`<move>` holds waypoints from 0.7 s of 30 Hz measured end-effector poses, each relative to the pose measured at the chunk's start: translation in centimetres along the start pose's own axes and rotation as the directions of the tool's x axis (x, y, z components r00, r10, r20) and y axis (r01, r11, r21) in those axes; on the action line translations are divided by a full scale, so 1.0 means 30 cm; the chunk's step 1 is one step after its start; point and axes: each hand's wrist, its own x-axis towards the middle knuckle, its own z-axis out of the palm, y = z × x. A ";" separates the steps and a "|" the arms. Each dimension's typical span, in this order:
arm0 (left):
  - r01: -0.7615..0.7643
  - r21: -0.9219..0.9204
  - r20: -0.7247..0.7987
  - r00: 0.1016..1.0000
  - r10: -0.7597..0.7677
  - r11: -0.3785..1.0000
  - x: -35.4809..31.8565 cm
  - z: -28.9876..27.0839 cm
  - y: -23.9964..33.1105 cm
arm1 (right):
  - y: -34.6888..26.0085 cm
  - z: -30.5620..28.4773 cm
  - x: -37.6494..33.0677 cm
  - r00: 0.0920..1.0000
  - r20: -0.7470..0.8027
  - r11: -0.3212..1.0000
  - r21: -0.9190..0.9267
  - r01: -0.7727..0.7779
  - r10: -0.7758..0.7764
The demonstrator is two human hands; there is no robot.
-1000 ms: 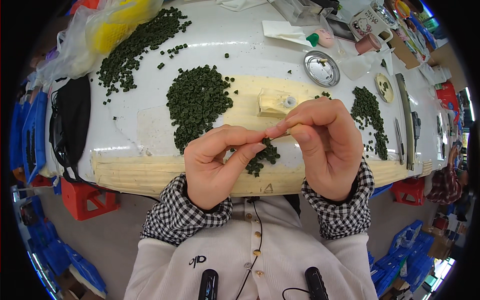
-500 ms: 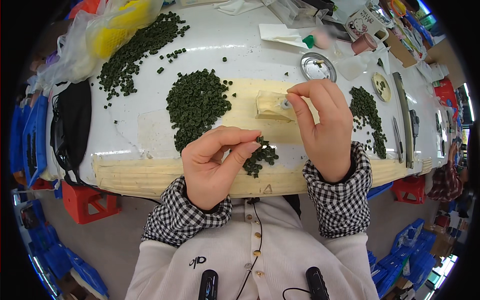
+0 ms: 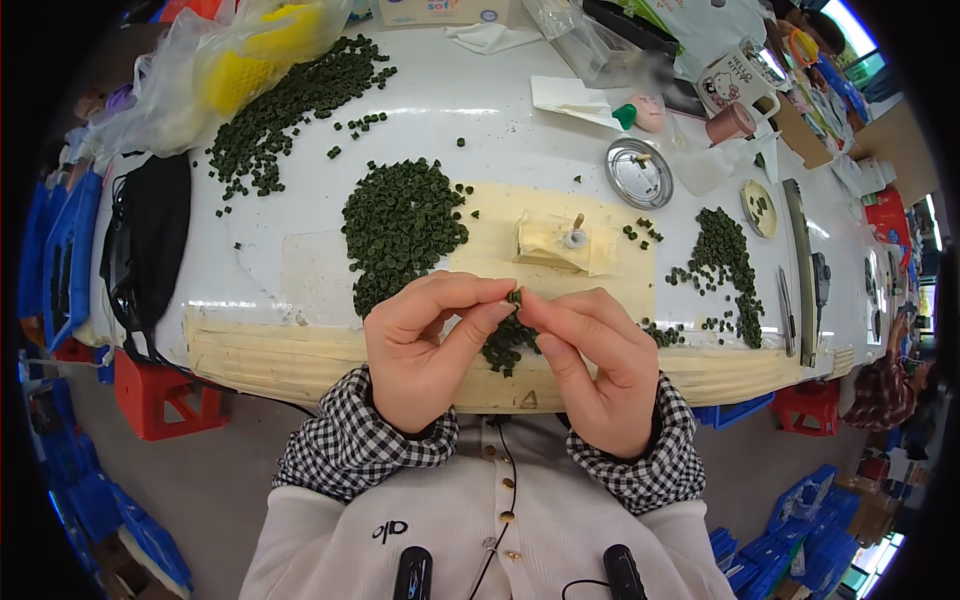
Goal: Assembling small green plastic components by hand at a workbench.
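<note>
Above the small heap (image 3: 505, 350) on the table (image 3: 320, 215), the left hand (image 3: 425, 340) pinches 1 green piece (image 3: 514, 298) between thumb and forefinger, seemingly steadying it for the right hand (image 3: 600, 370), whose forefinger is just beside it, thumb parted.

The white mug (image 3: 738, 84), pale far box (image 3: 440, 12) and cream cardigan (image 3: 440, 510) all bear lettering (image 3: 390, 531).

One head-worn fisheye camera looks down across the table (image 3: 460, 90) from close above.
</note>
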 end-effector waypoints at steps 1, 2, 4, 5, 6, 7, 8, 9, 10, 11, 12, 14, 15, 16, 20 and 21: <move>-0.010 0.017 0.005 1.000 0.010 1.000 0.002 -0.001 0.000 | 0.004 -0.001 0.001 1.000 0.003 1.000 0.000 0.001 -0.001; -0.021 0.034 0.010 1.000 0.021 0.999 0.006 -0.002 0.000 | 0.007 -0.003 0.002 1.000 0.005 1.000 -0.001 0.001 -0.001; -0.040 0.086 0.014 0.999 0.039 0.995 0.007 -0.003 -0.001 | 0.009 -0.008 0.005 1.000 0.021 1.000 -0.024 0.019 -0.019; -0.052 0.122 0.015 0.999 0.051 0.991 0.009 -0.002 0.001 | 0.010 -0.012 0.008 0.999 0.028 0.999 -0.036 0.028 -0.027; -0.062 0.156 0.017 0.998 0.060 0.986 0.009 -0.002 0.002 | 0.010 -0.017 0.009 0.999 0.036 0.998 -0.054 0.039 -0.037; -0.080 0.184 0.026 0.997 0.076 0.980 0.009 -0.003 0.001 | 0.009 -0.021 0.010 0.998 0.045 0.996 -0.073 0.049 -0.046; -0.098 0.212 0.035 0.995 0.093 0.972 0.009 -0.004 0.000 | 0.011 -0.024 0.009 0.997 0.054 0.994 -0.090 0.060 -0.055; -0.117 0.238 0.046 0.993 0.109 0.964 0.010 -0.003 -0.001 | 0.015 -0.027 0.007 0.996 0.057 0.993 -0.092 0.069 -0.064; -0.129 0.247 0.052 0.991 0.120 0.960 0.012 -0.002 -0.002 | 0.019 -0.028 0.004 0.996 0.061 0.993 -0.093 0.078 -0.072; -0.141 0.257 0.058 0.990 0.130 0.956 0.013 -0.001 -0.003 | 0.023 -0.030 0.002 0.995 0.064 0.992 -0.094 0.086 -0.081; -0.153 0.267 0.063 0.988 0.141 0.951 0.014 -0.001 -0.003 | 0.026 -0.032 0.001 0.993 0.071 0.989 -0.104 0.105 -0.098; -0.145 0.261 0.064 0.989 0.133 0.954 0.013 0.000 -0.003 | 0.032 -0.036 0.000 0.988 0.085 0.982 -0.123 0.142 -0.132; -0.142 0.257 0.066 0.989 0.129 0.956 0.012 0.001 -0.003 | 0.036 -0.037 -0.001 0.985 0.090 0.979 -0.131 0.158 -0.147; -0.132 0.252 0.066 0.991 0.119 0.959 0.012 0.001 -0.003 | 0.040 -0.038 -0.002 0.982 0.094 0.975 -0.138 0.174 -0.161; -0.095 0.247 0.098 0.993 0.073 0.964 0.008 -0.007 -0.003 | 0.061 -0.037 -0.008 0.969 0.108 0.956 -0.169 0.238 -0.222; -0.087 0.250 0.114 0.992 0.060 0.964 0.008 -0.009 -0.002 | 0.061 -0.038 -0.008 0.969 0.112 0.957 -0.166 0.239 -0.223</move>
